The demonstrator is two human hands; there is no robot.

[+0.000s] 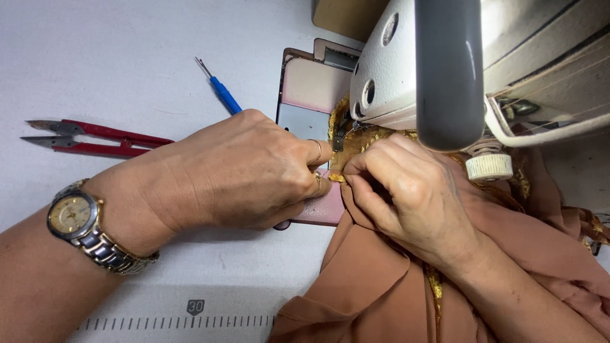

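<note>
Left hand point(254, 171) and right hand point(406, 190) both pinch the gold trim point(356, 143) on brown cloth point(375, 273) at the sewing machine's point(438, 70) presser foot. Cloth looks light, limp, probably slippery; trim seems stiffer, so grip is best at that edge. Snips point(95, 140) and seam ripper point(219, 89) lie left.

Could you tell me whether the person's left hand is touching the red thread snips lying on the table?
Apart. The head view shows bare white table between the left hand and the red thread snips, which lie untouched beyond the wrist.
</note>
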